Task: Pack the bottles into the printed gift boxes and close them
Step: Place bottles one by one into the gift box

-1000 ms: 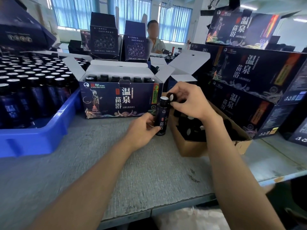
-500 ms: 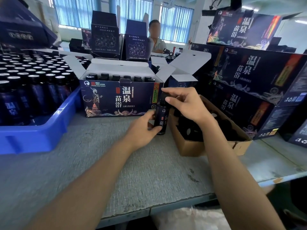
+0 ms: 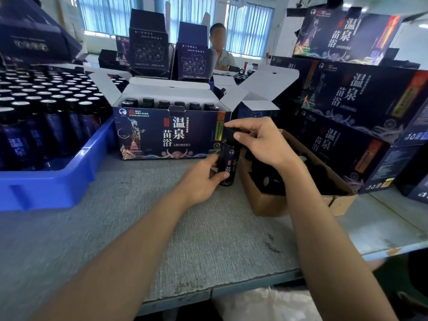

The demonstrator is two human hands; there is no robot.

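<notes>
Head view. Grey, coarse-woven worktop (image 3: pixel 162 228) with a metal lip along the near edge.

The bottle (image 3: pixel 228 165) is a small dark cylinder with a glossy printed label. It is upright, base down on the worktop, towards the far edge, between the right end of the open gift box (image 3: pixel 171 135) and the brown carton (image 3: pixel 273 202).

Left grip (image 3: pixel 201 179): bare hand, fingers and thumb curled round the lower body of the bottle.

Right grip (image 3: pixel 261 141): thumb and forefinger pinch the top of the bottle, the other fingers loosely bent behind.

The gift box is dark printed card with white inner flaps standing open. A row of round black caps shows inside along its front wall.

The brown carton is plain corrugated card, open-topped, with dark round pieces heaped inside; too blurred to name.

At the left edge a blue crate (image 3: pixel 53 181) of moulded plastic is packed with upright capped bottles. At the right edge, closed printed boxes (image 3: pixel 347 96) are stacked.
</notes>
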